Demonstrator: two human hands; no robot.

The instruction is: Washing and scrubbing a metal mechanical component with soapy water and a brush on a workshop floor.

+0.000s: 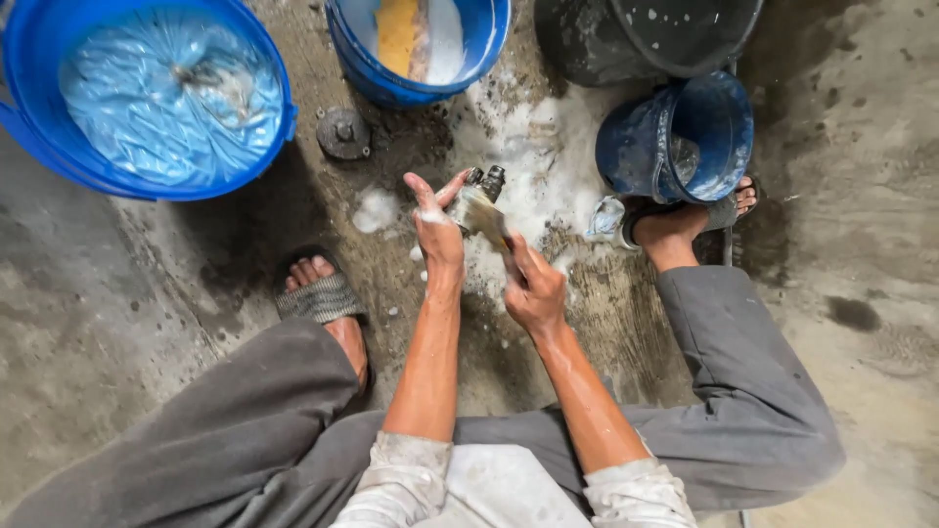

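A: What do I have in my hands?

B: My left hand (437,227) is wrapped around a small dark metal part (486,182), fingers half open around it. My right hand (533,288) is closed tight on a brush (481,212), and the bristles press on the part. Both are up in the air, over the middle of the wet concrete floor (117,323), between my knees.

A: How far along is the washing?

B: I think it is in the middle. There is white foam (533,147) on the floor, on my left hand and on the part (so soap is on already). The part looks dark and soapy, not rinsed.

A: What is around me?

B: A big blue tub (24,59) of soapy water sits at the top left corner. A blue bucket (469,59) is at the top middle, a tipped blue pail (636,147) by my right foot, and a round metal cap (343,134) lies near the foam.
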